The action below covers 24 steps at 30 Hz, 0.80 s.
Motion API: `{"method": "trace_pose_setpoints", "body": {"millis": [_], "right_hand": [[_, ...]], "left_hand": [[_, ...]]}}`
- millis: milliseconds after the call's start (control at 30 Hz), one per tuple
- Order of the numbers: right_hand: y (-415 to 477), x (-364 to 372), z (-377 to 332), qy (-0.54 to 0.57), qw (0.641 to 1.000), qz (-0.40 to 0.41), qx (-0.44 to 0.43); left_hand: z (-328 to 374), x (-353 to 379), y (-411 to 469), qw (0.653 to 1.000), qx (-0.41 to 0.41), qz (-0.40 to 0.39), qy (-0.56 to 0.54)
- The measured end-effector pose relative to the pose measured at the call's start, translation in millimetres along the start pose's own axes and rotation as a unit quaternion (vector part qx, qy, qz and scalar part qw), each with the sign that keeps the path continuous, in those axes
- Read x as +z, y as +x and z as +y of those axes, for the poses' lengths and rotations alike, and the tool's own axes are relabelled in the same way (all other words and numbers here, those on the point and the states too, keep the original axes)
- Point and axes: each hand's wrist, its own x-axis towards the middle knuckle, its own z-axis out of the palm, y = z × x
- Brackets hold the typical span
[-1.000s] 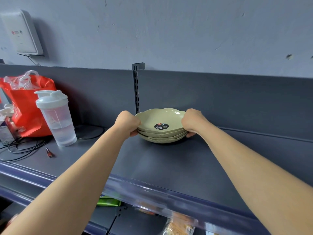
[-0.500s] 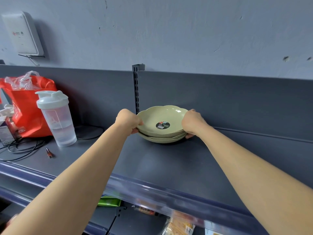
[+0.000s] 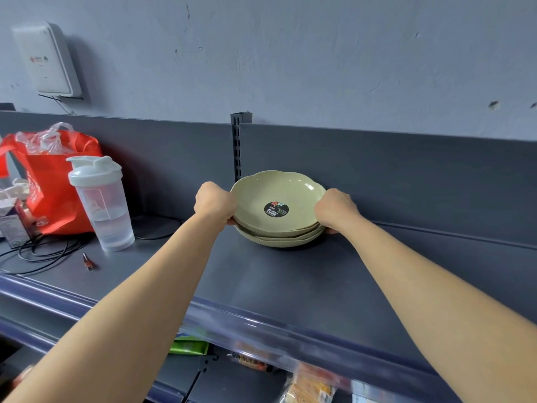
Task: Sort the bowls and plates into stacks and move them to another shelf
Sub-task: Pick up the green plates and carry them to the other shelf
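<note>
One shaker bottle (image 3: pixel 101 205) and red bag (image 3: pixel 55 193) stand left of plates (image 3: pixel 293 193).

Our tally

We count at least three green plates (image 3: pixel 276 196) in one stack, a left hand (image 3: pixel 215 203) and a right hand (image 3: pixel 337 210), one shaker bottle (image 3: pixel 101 205), one red bag (image 3: pixel 55 184), one white box (image 3: pixel 46 59) at upper left.

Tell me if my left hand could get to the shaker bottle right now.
Probably yes: only bare shelf lies between the left hand and the shaker bottle, though that hand grips the plate stack.
</note>
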Motion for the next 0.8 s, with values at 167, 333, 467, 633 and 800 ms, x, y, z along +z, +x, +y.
{"method": "trace_pose_setpoints", "body": {"millis": [167, 333, 467, 633, 800], "right_hand": [[7.5, -10.0, -1.6, 0.026, 0.999, 0.041, 0.008], [14.9, -7.9, 3.1, 0.06, 0.996, 0.056, 0.038], [13.6, -3.5, 1.5, 0.034, 0.997, 0.062, 0.035], [9.0, -5.7, -7.1, -0.031, 0.998, 0.053, 0.024], [10.8, -4.6, -3.7, -0.046, 0.996, 0.071, 0.027]], "left_hand": [[-4.1, 3.9, 4.2, 1.0, -0.001, -0.018, -0.004], [-12.2, 11.6, 22.8, 1.0, 0.015, -0.016, 0.003], [-15.7, 11.1, 21.7, 0.999, 0.039, -0.007, 0.034], [-18.0, 8.8, 21.5, 0.993, 0.027, -0.068, 0.098], [-14.4, 9.1, 8.6, 0.98, -0.001, -0.16, 0.119]]}}
